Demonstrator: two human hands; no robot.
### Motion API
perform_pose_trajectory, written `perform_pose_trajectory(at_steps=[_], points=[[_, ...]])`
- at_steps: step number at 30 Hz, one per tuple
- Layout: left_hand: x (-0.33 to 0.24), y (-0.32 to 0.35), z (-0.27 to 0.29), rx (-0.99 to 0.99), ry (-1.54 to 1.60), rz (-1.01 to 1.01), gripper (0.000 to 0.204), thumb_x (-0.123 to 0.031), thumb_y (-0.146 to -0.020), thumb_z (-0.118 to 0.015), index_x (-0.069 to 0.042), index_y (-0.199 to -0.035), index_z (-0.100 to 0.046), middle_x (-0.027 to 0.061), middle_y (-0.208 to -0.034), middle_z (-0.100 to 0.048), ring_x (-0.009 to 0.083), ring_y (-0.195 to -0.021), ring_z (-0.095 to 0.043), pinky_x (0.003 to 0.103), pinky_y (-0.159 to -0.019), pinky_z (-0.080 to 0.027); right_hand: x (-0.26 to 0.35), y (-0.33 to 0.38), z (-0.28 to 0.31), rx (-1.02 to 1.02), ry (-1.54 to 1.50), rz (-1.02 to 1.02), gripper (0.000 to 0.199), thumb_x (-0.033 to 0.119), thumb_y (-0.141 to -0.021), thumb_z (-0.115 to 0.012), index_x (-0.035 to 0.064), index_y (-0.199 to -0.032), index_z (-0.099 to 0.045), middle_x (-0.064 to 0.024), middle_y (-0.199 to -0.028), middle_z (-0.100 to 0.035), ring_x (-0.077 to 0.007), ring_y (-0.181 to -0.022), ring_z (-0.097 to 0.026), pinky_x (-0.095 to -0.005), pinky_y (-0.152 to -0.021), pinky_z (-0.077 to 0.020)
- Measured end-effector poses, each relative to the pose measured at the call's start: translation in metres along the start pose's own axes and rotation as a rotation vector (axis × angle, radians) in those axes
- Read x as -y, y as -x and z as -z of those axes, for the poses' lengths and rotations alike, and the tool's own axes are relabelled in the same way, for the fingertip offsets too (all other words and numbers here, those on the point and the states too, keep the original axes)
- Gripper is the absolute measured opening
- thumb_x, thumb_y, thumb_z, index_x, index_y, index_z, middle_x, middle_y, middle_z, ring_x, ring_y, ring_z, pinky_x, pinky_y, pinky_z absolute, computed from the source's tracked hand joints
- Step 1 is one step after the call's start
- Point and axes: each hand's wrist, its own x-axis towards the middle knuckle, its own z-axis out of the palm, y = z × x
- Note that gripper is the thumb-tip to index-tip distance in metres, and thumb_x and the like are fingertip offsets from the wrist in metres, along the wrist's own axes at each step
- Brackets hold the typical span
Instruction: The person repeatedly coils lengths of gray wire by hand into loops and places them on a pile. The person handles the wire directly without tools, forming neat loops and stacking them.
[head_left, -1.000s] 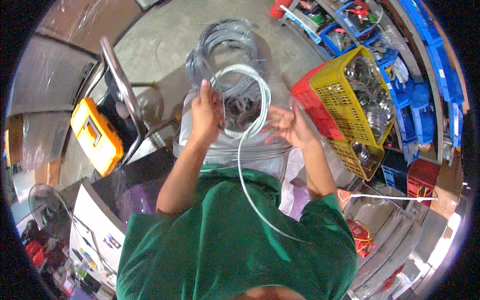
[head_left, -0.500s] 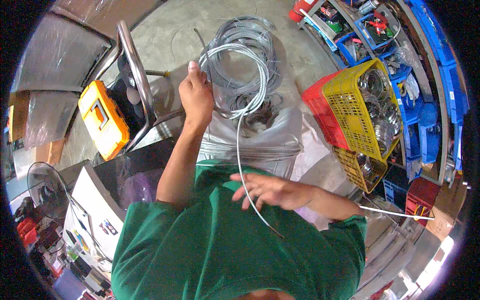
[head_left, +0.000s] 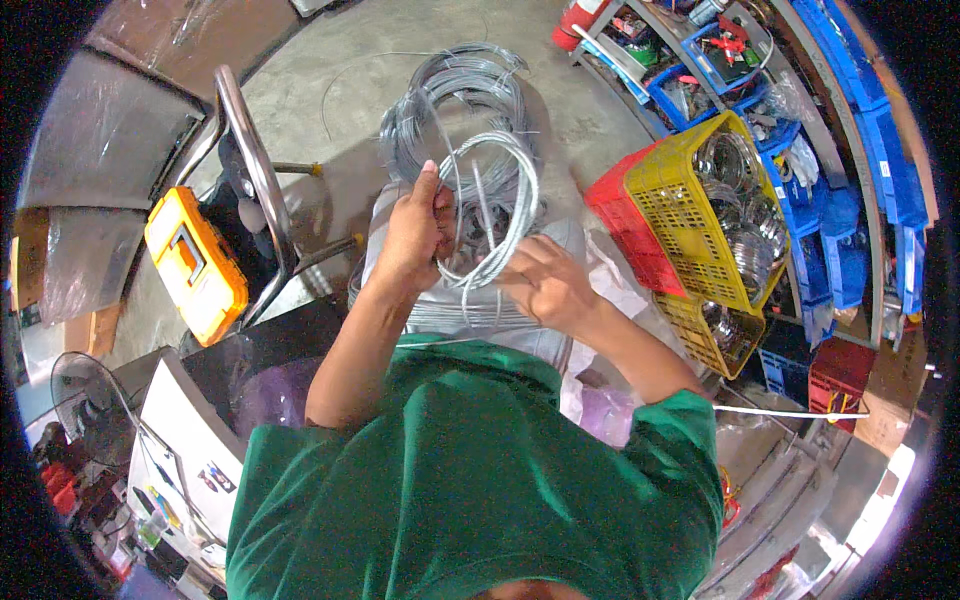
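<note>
A small coil of silvery wire rope (head_left: 528, 192) is held up in front of me as a ring of several turns. My left hand (head_left: 415, 230) is closed round its left side, thumb pointing up. My right hand (head_left: 550, 285) is at the lower right of the ring, fingers curled and pinched on the rope; the fingertips are partly hidden. A short dark rope length crosses inside the ring. Beyond it, larger coils of grey wire (head_left: 400, 130) lie on the floor, and more wire is bundled below my hands.
To the right stand a yellow crate (head_left: 660, 225) with shiny wire coils, a red crate (head_left: 620, 205) and a shelf of blue bins (head_left: 845, 265). At left are a yellow toolbox (head_left: 195, 265), a bent metal tube frame (head_left: 262, 170) and a fan (head_left: 85, 395).
My right hand has moved up from the dangling rope end to the coil's lower right side. The coil has come lower and closer, and my left hand still grips it.
</note>
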Motion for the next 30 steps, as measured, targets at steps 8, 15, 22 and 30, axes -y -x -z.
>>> perform_pose_trajectory(at_steps=[8,15,22,30], points=[[0.014,-0.005,0.005,-0.039,0.068,0.066,0.045,-0.052,-0.100,-0.046,-0.017,-0.072,-0.047,-0.0081,-0.056,-0.035,0.0086,-0.046,-0.030,0.028,-0.045,-0.022,-0.006,-0.001,-0.016,-0.128,0.128,0.262,0.026,0.017,-0.078,-0.064,0.0088,-0.103,-0.069,-0.0031,-0.100,-0.068,-0.0201,-0.104,-0.060,-0.0367,-0.085,-0.0488],[0.025,-0.012,0.002,-0.069,0.054,0.164,0.044,-0.050,-0.101,-0.044,-0.016,-0.073,-0.048,-0.0077,-0.056,-0.036,0.0097,-0.046,-0.031,0.029,-0.045,-0.023,-0.023,0.003,-0.021,-0.191,0.117,0.228,0.021,0.019,-0.076,-0.068,0.0106,-0.095,-0.070,-0.0012,-0.104,-0.066,-0.0212,-0.102,-0.060,-0.0367,-0.078,-0.0476],[0.035,-0.016,-0.007,-0.060,0.025,0.227,0.046,-0.048,-0.102,-0.042,-0.017,-0.068,-0.044,-0.0064,-0.054,-0.032,0.0116,-0.048,-0.027,0.031,-0.047,-0.022,-0.013,0.006,-0.020,-0.079,0.108,0.249,0.024,0.022,-0.076,-0.067,0.0112,-0.097,-0.073,-0.0001,-0.103,-0.067,-0.0208,-0.104,-0.061,-0.0409,-0.092,-0.0494],[0.046,-0.008,-0.007,-0.030,-0.156,0.280,0.046,-0.051,-0.099,-0.046,-0.016,-0.068,-0.048,-0.0054,-0.055,-0.036,0.0108,-0.049,-0.033,0.031,-0.046,-0.024,-0.031,-0.001,-0.022,-0.188,0.192,0.034,0.040,0.014,-0.075,-0.070,0.0130,-0.115,-0.068,-0.0018,-0.083,-0.062,-0.0207,-0.082,-0.062,-0.0364,-0.072,-0.0500]])
